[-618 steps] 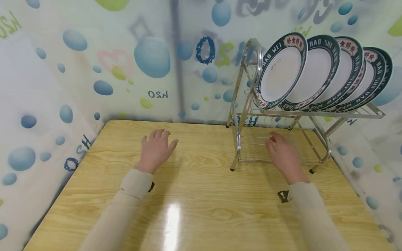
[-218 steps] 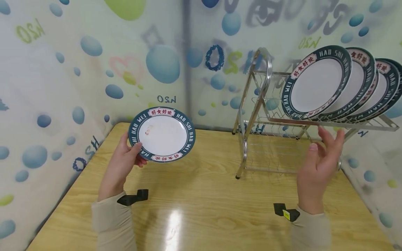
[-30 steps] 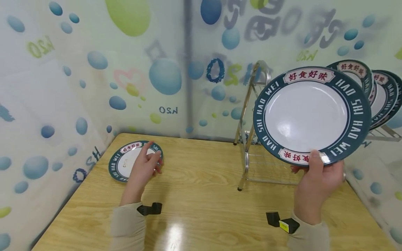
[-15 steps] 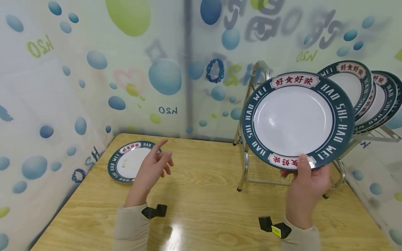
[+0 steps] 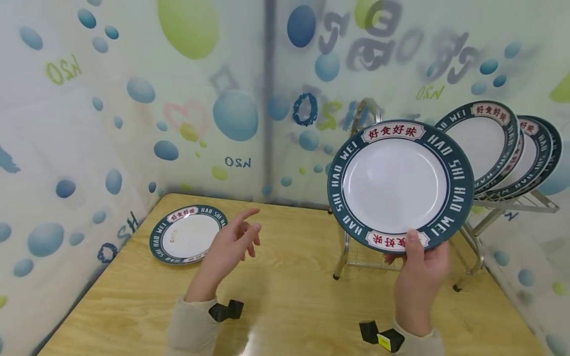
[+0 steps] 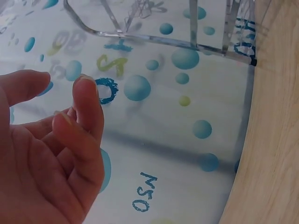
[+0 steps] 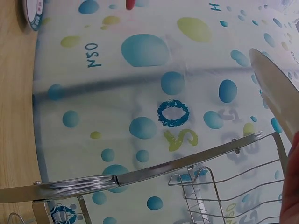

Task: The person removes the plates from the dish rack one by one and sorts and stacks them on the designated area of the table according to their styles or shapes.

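My right hand (image 5: pixel 420 284) grips a white plate (image 5: pixel 396 183) with a dark green lettered rim, its thumb on the lower rim and its fingers behind. The plate is raised, its face towards me, overlapping the rack in the head view. In the right wrist view this plate (image 7: pixel 278 93) appears nearly edge-on. My left hand (image 5: pixel 227 247) holds nothing, its fingers loosely bent; the left wrist view shows the same hand (image 6: pixel 51 163) with its palm bare. Behind it, a matching plate (image 5: pixel 191 232) with a small brownish mark lies face up on the table's far left.
A metal two-tier rack (image 5: pixel 342 257) stands at the table's back right. Several matching plates (image 5: pixel 476 143) lean in its upper tier. Patterned walls close off the back and both sides of the wooden table (image 5: pixel 289 296).
Earlier my left hand carried the marked plate, which now lies on the table. My right hand has taken another plate from the rack and moved it left and down. The left hand has drawn rightward.
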The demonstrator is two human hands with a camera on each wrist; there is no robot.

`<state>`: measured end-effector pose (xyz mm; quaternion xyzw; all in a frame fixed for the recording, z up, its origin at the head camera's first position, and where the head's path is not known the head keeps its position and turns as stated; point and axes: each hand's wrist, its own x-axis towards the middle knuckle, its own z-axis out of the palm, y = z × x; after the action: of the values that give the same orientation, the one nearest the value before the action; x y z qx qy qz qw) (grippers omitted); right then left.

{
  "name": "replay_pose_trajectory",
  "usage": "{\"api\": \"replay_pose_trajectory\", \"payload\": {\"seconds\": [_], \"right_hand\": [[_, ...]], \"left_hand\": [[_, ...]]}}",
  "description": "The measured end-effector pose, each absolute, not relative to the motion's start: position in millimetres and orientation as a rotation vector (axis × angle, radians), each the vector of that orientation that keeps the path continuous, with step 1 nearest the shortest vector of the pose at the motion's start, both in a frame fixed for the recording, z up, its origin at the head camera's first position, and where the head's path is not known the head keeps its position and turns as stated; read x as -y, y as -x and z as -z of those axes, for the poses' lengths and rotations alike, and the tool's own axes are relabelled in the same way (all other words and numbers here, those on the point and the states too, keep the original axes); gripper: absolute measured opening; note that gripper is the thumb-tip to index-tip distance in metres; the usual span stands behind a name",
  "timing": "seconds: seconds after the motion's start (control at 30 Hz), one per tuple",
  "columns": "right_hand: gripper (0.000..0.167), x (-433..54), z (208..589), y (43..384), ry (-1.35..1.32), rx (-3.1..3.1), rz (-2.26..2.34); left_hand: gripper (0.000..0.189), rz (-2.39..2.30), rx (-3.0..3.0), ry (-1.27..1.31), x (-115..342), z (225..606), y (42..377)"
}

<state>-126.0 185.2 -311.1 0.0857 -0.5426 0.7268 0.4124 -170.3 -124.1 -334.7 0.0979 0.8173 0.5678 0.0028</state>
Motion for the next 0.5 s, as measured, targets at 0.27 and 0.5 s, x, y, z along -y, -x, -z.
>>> {"api": "replay_pose_trajectory", "payload": {"seconds": [0.27,0.5], "right_hand": [[0.027,-180.3,312.6,124.0,-0.258,1.4,-1.814],[0.026,-172.9,314.9,123.7,-0.222,1.504,-1.799]], "left_hand": [[0.037,-1.758,-2.599,-0.327,117.0,317.5,158.6],[0.037,-1.8,-2.507,-0.438,101.9,303.3,145.0]]}}
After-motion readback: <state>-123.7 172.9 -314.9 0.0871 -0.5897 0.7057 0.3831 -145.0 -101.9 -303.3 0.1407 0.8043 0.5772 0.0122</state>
